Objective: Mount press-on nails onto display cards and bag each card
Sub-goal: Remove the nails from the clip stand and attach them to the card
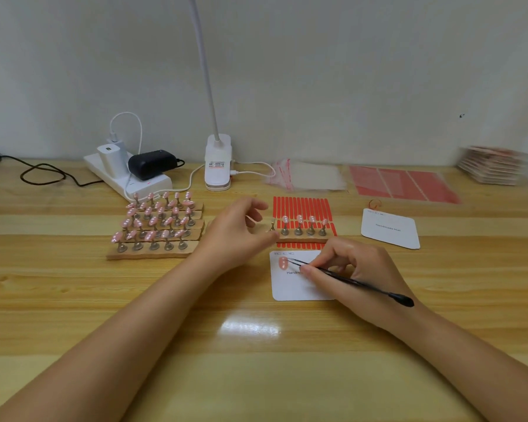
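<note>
A white display card (293, 286) lies in front of me with one pink dotted nail (283, 262) at its top left corner. My right hand (352, 268) grips black tweezers (342, 277) whose tips touch that nail. My left hand (238, 231) hovers with loosely curled fingers beside a wooden strip (305, 239) of metal stands; several stands carry pink nails (299, 219) and the leftmost stand (272, 225) is bare. The left hand holds nothing that I can see.
Several wooden strips of stands with pink nails (157, 225) sit at left. Red adhesive strip sheets (301, 208) lie under the near strip, more sheets (403, 184) further back. Clear bags (308, 176), a second white card (390, 228), a card stack (491, 166), a lamp base (217, 162) and a power strip (128, 175) line the rear.
</note>
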A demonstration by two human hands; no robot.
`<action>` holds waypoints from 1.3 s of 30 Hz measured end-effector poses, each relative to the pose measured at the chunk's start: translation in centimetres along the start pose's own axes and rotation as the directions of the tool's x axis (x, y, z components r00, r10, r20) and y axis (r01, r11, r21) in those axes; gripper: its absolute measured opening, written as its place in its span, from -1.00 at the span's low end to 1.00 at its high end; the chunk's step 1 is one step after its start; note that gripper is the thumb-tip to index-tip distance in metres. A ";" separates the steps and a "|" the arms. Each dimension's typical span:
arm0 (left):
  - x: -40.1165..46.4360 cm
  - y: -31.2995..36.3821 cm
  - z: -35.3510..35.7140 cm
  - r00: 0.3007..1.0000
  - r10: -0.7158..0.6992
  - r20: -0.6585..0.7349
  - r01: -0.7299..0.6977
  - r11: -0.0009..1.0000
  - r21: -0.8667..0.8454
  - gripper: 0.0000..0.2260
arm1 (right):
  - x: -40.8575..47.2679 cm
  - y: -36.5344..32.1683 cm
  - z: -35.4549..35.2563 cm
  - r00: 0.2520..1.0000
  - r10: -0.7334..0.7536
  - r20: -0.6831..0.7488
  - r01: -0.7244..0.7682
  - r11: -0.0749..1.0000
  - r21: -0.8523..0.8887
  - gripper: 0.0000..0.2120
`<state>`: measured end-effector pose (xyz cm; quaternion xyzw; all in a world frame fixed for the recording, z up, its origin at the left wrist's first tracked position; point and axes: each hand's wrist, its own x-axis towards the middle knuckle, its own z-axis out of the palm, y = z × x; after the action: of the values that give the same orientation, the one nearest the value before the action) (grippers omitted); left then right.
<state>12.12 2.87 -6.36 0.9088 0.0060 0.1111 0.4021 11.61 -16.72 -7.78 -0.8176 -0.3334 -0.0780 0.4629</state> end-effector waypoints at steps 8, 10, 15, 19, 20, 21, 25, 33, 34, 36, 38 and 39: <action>0.7 0.4 1.6 1.000 -0.005 0.001 0.005 0.996 -0.091 -0.89 | 0.4 0.3 -0.3 0.992 -0.016 -0.128 0.024 0.998 0.062 -0.86; 0.7 0.1 1.6 1.000 0.002 -0.003 -0.002 0.997 -0.081 -0.87 | 0.7 0.3 -0.2 0.989 -0.071 -0.130 0.068 0.997 -0.031 -0.87; 0.8 0.0 1.7 1.000 0.003 -0.002 -0.003 0.995 -0.101 -0.87 | 2.4 0.5 -0.3 0.984 -0.144 -0.109 0.132 0.985 -0.113 -0.91; 0.9 -0.1 1.6 1.000 0.012 0.006 -0.011 0.992 -0.129 -0.88 | 2.8 1.1 0.0 0.975 -0.189 -0.113 0.170 0.972 -0.164 -0.92; 0.9 -0.2 1.6 1.000 0.013 0.006 -0.012 0.991 -0.132 -0.87 | 2.8 1.2 0.0 0.970 -0.214 -0.118 0.192 0.966 -0.173 -0.92; 0.9 -0.2 1.7 1.000 0.013 0.005 -0.012 0.991 -0.134 -0.87 | 2.8 1.4 0.0 0.964 -0.238 -0.122 0.214 0.959 -0.184 -0.93; 1.0 -0.3 1.7 1.000 0.011 0.006 -0.010 0.991 -0.137 -0.87 | 3.0 1.6 -0.1 0.958 -0.262 -0.115 0.241 0.956 -0.168 -0.94; 0.9 -0.2 1.6 1.000 0.019 0.018 -0.017 0.993 -0.118 -0.85 | 3.0 1.9 0.0 0.955 -0.283 -0.095 0.260 0.944 -0.203 -0.94; 0.8 -0.2 1.6 1.000 0.019 0.020 -0.016 0.993 -0.118 -0.85 | 3.0 2.0 0.0 0.956 -0.276 -0.098 0.252 0.946 -0.202 -0.95; 0.8 -0.2 1.6 1.000 0.019 0.019 -0.016 0.992 -0.124 -0.85 | 3.1 1.9 0.1 0.958 -0.268 -0.101 0.244 0.948 -0.203 -0.97; 0.8 -0.1 1.6 1.000 0.017 0.021 -0.014 0.992 -0.123 -0.85 | 3.1 1.8 0.2 0.965 -0.241 -0.102 0.220 0.957 -0.187 -0.98; 0.8 -0.1 1.6 1.000 0.016 0.022 -0.013 0.993 -0.121 -0.85 | 3.1 1.7 0.3 0.971 -0.214 -0.111 0.195 0.967 -0.163 -0.97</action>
<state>13.28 1.81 -7.30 0.8840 -0.0120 0.1037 0.4556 15.00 -15.61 -7.77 -0.8047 -0.3787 -0.2025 0.4098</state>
